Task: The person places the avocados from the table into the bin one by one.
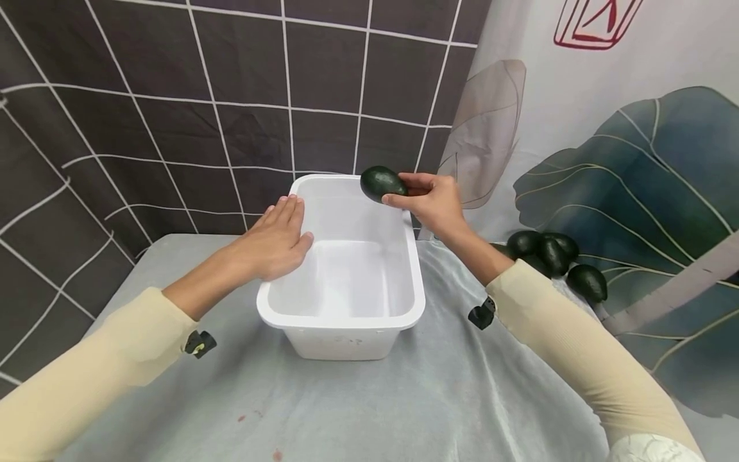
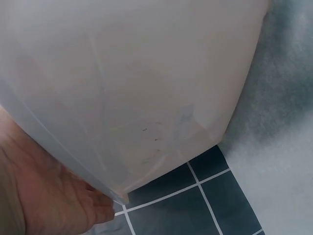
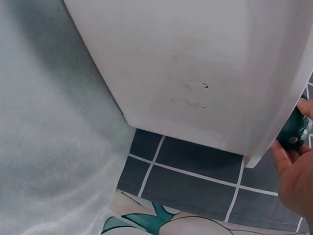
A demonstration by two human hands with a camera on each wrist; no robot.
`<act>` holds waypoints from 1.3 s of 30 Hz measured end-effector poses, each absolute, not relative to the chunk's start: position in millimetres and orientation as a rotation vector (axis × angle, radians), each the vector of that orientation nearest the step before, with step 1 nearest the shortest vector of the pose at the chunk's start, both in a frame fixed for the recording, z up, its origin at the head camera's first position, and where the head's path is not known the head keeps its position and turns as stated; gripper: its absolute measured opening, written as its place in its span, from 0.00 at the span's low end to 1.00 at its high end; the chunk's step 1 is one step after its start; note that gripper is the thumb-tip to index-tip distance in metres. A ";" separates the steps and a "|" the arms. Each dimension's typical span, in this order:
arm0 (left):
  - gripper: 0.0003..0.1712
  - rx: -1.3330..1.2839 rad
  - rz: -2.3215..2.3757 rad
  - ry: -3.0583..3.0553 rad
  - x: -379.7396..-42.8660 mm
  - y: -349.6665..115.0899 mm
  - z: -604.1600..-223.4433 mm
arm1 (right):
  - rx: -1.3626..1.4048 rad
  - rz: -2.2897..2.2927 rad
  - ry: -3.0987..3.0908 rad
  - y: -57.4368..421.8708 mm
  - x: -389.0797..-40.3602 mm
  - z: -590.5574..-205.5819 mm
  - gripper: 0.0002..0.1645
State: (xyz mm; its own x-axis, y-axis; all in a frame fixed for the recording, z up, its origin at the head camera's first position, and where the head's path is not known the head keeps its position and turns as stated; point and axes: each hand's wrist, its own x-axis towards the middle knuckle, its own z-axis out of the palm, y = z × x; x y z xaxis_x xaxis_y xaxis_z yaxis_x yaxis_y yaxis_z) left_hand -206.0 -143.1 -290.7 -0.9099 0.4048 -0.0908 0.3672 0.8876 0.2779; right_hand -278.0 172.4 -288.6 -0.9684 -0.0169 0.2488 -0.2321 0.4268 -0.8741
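Observation:
A dark green avocado is pinched between the thumb and fingers of my right hand, above the far right corner of a white plastic tub. In the right wrist view the same avocado shows past the tub's rim, partly covered by the fingers. My left hand rests flat on the tub's left rim with its fingers straight. The left wrist view shows that hand along the rim, beside the tub's outer wall. Inside the tub only the bare white bottom shows.
Several more avocados lie in a pile to the right, partly behind my right forearm. A grey cloth covers the table. Behind the tub hangs a dark grid-patterned sheet, and a leaf-printed curtain hangs at the right.

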 end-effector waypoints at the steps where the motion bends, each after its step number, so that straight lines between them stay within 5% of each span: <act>1: 0.46 0.605 0.387 2.912 -206.5 -143.1 -290.6 | 0.219 1.568 -2.474 172.4 -278.1 -288.6 0.35; 39: 0.46 0.489 0.469 3.015 -206.2 -121.6 -301.3 | 0.236 1.545 -2.459 166.3 -279.3 -291.0 0.34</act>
